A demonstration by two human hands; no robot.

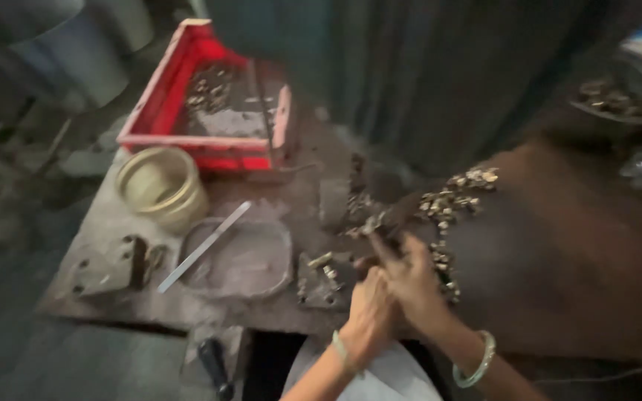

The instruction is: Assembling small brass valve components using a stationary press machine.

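My left hand and my right hand are pressed together at the front edge of a dirty metal worktable, fingers curled over something small I cannot make out. My right forefinger reaches toward a small brass part. Several more small brass parts lie scattered just beyond my right hand. A small metal fixture with a brass piece sits directly left of my hands. Both wrists wear a pale green bangle.
A red plastic crate with small brass parts stands at the back left. A brass bowl sits in front of it. A flat metal strip lies across a shallow metal tray. A dark pan of parts is far right.
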